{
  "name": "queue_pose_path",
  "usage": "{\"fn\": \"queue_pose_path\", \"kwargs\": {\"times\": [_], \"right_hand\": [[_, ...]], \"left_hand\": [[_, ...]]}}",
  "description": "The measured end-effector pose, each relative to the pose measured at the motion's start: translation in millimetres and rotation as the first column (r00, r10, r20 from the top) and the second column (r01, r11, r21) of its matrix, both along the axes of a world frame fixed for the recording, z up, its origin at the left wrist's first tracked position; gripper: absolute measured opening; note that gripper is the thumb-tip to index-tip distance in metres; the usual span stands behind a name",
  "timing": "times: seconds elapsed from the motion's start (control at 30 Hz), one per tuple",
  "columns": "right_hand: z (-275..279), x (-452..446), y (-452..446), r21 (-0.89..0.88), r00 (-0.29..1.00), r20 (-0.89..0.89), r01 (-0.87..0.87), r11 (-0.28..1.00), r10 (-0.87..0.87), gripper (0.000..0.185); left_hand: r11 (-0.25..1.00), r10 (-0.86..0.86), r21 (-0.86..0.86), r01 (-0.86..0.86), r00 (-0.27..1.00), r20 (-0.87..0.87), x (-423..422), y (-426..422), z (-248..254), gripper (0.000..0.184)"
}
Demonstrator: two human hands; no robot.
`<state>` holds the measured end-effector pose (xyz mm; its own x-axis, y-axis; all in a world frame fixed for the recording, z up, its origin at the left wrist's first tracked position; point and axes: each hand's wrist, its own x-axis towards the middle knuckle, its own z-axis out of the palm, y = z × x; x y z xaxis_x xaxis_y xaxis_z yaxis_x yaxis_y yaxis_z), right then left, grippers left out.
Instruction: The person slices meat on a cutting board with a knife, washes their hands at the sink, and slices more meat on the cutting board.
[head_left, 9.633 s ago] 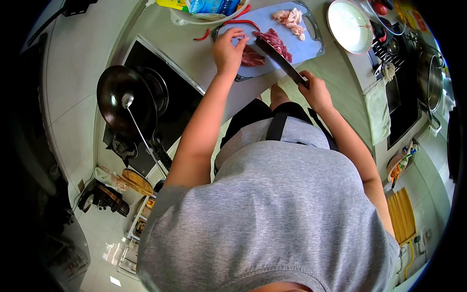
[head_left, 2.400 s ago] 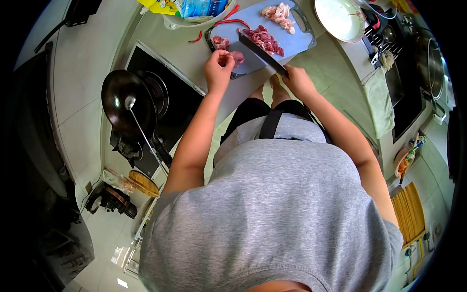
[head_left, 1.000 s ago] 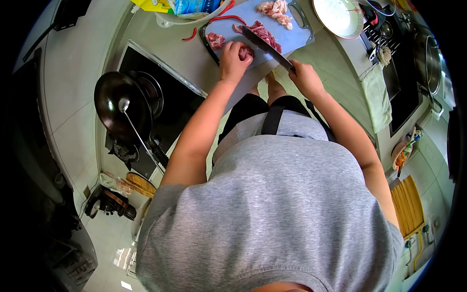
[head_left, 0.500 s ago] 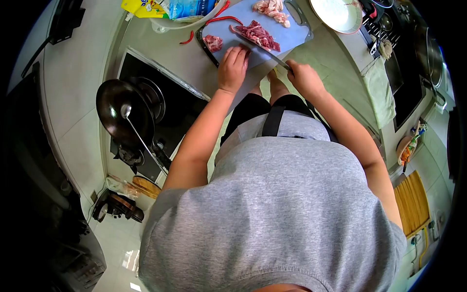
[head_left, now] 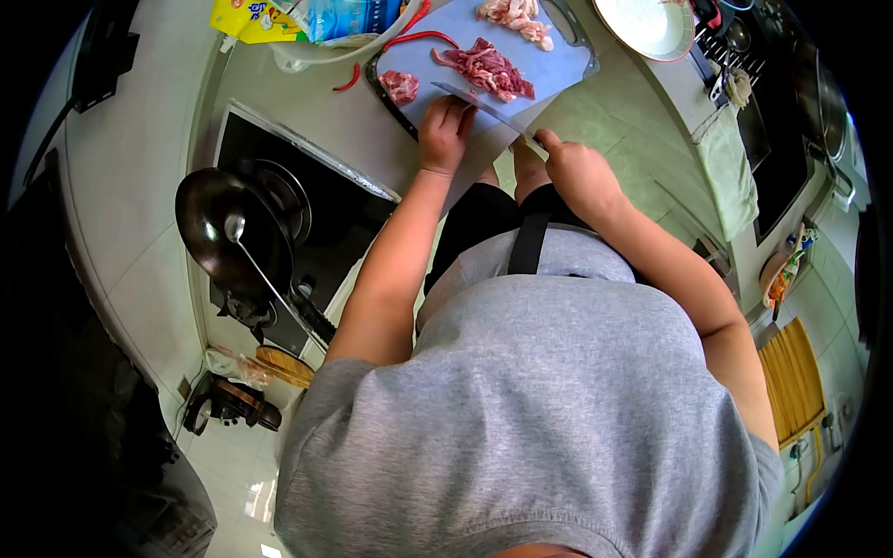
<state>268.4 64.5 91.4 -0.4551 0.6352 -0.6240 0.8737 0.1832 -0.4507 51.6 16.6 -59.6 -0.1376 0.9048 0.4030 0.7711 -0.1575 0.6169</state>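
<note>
— Shows long grey metal knife [head_left: 487, 109] gripped in right hand [head_left: 581, 175], raw red meat slices [head_left: 490, 71] beyond curled left hand [head_left: 445, 136]; cannot tell its hold.

— Might nick that hand, through knife slippage.

Smooth pale grey tabletop [head_left: 302, 98], light-blue rectangular plastic cutting board [head_left: 558, 58] with dark grey edging lying on it, small curved red chilli [head_left: 347, 78] just beside the board, white round-rimmed plastic bowl [head_left: 370, 46] near the chilli, black glass cooktop [head_left: 342, 212] with metal trim set in.
</note>
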Motion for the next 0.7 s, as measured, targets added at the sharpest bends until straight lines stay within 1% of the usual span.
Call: {"fn": "queue_pose_path", "kwargs": {"times": [0.03, 0.17, 0.27, 0.33, 0.37, 0.4, 0.43, 0.47, 0.53, 0.57, 0.63, 0.67, 0.7], "right_hand": [[0.6, -0.1, -1.0, 0.000, 1.000, 0.008, -0.030, 1.000, 0.030, 0.045], [10.0, 0.3, -3.2, -0.032, 0.999, 0.022, -0.035, 0.999, 0.036, 0.048], [7.7, 5.7, -6.4, -0.034, 0.999, 0.034, -0.020, 0.999, 0.021, 0.043], [0.5, 5.3, -6.9, -0.071, 0.992, 0.120, -0.021, 0.997, 0.030, 0.035], [-5.5, 2.3, -4.3, -0.074, 0.992, 0.119, -0.022, 0.997, 0.031, 0.035], [-12.1, -4.7, 0.3, -0.067, 0.998, 0.049, -0.030, 0.997, 0.033, 0.035], [-18.1, -11.2, 3.8, -0.059, 0.999, -0.019, -0.038, 0.998, 0.037, 0.035], [-26.7, -18.8, 7.6, -0.060, 0.999, -0.019, -0.039, 0.997, 0.038, 0.035], [-39.7, -33.2, 15.1, -0.048, 0.999, -0.007, -0.048, 0.998, 0.048, 0.048], [-38.5, -27.5, 14.3, -0.047, 0.999, -0.007, -0.045, 0.998, 0.045, 0.048], [-25.9, -10.3, 9.1, -0.139, 1.000, -0.017, 0.002, 0.990, -0.004, 0.047], [-23.2, -6.8, 6.4, -0.139, 1.000, -0.015, 0.002, 0.990, -0.004, 0.047], [-20.6, -4.0, 3.1, -0.135, 1.000, -0.005, 0.006, 0.991, -0.006, 0.040]], "left_hand": [[1.000, -0.004, -0.001, 0.004, 1.000, 0.002, 0.1, -0.5, -2.3, 0.019], [1.000, -0.006, -0.022, 0.007, 0.999, 0.046, -0.3, -1.3, -3.7, 0.018], [0.999, -0.030, -0.027, 0.032, 0.995, 0.092, -1.6, 1.0, 2.0, 0.020], [0.999, -0.046, -0.022, 0.049, 0.993, 0.112, -2.7, 3.7, 1.5, 0.021], [0.999, -0.047, 0.010, 0.046, 0.994, 0.100, -2.3, 4.6, 1.3, 0.021], [0.998, -0.048, 0.038, 0.045, 0.995, 0.089, -1.6, 2.4, 1.0, 0.021], [0.999, -0.047, 0.029, 0.044, 0.995, 0.091, -1.2, -0.8, 1.1, 0.021], [0.999, -0.054, 0.011, 0.053, 0.995, 0.082, -1.8, -0.6, 1.0, 0.020], [0.998, -0.064, 0.001, 0.064, 0.995, 0.070, -3.4, 3.4, 0.2, 0.020], [0.998, -0.057, 0.008, 0.057, 0.996, 0.065, -2.8, 3.7, -0.1, 0.019], [0.998, -0.054, 0.013, 0.054, 0.996, 0.065, -1.6, 2.0, -0.9, 0.018], [0.998, -0.054, 0.022, 0.054, 0.998, 0.040, -1.1, 1.7, -1.0, 0.017], [0.998, -0.054, 0.029, 0.053, 0.998, 0.014, -1.1, 0.2, -3.1, 0.017]]}}
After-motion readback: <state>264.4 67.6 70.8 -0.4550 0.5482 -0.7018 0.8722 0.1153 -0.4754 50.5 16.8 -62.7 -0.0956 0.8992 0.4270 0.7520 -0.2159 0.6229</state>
